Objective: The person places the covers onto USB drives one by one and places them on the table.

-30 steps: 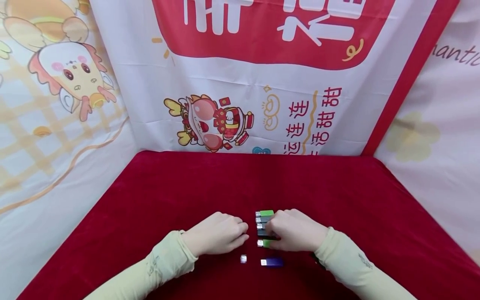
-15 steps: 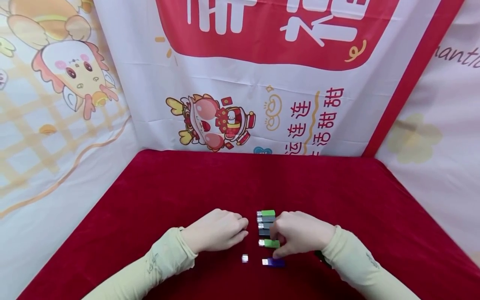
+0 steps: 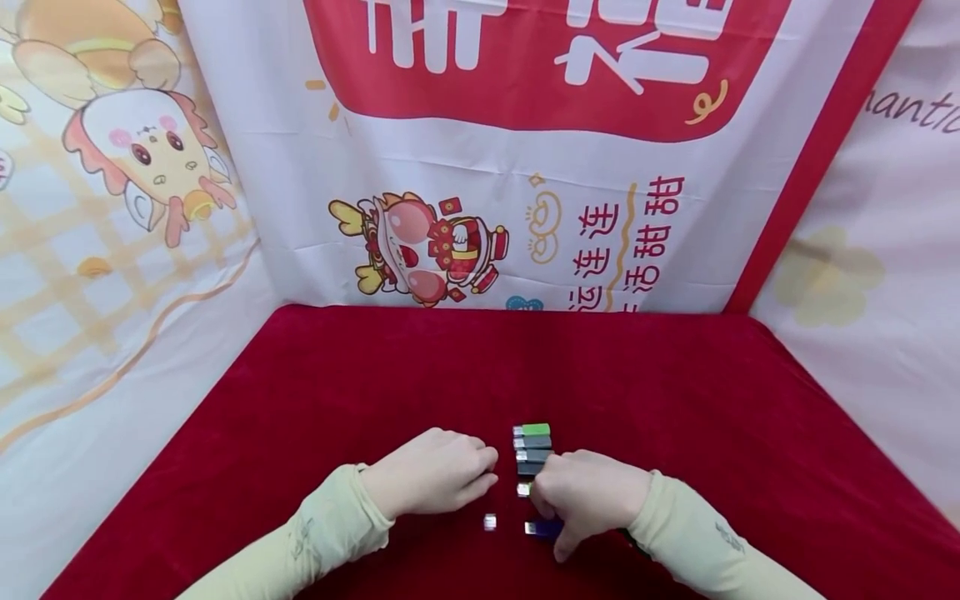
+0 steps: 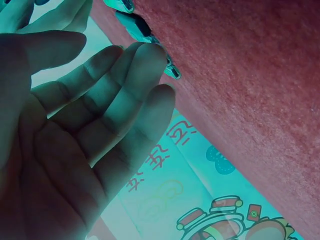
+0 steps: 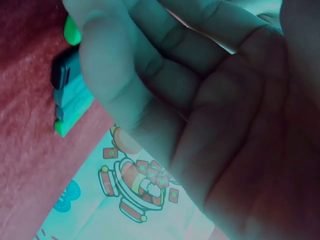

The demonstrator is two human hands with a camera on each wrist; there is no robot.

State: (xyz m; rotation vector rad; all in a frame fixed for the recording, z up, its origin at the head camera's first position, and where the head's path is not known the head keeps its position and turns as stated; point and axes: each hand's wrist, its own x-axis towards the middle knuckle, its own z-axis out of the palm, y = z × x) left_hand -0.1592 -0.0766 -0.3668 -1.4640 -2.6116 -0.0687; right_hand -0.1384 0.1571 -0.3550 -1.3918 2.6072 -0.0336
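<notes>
A blue-purple USB flash drive (image 3: pixel 543 529) lies on the red cloth with its metal plug pointing left. My right hand (image 3: pixel 600 493) is over it, thumb on the near side and index finger on the far side, with space between them. Its palm covers most of a green USB flash drive (image 3: pixel 523 490). Beyond lie a black drive (image 3: pixel 529 469), two grey drives (image 3: pixel 534 457) and another green drive (image 3: pixel 536 430), stacked in a column. To the left, my left hand (image 3: pixel 435 471) hovers with loosely bent fingers and holds nothing, as the left wrist view shows.
A small silvery piece (image 3: pixel 490 522) sits on the cloth between the hands. Something dark (image 3: pixel 634 543) shows partly under the right sleeve. Red cloth (image 3: pixel 405 367) covers the table, and printed fabric walls (image 3: pixel 450 150) rise behind it and at both sides.
My right hand has come nearer to me, from over the dark drives and near green drive to the blue-purple one, its thumb spreading away from the index finger. The left hand stays nearly still.
</notes>
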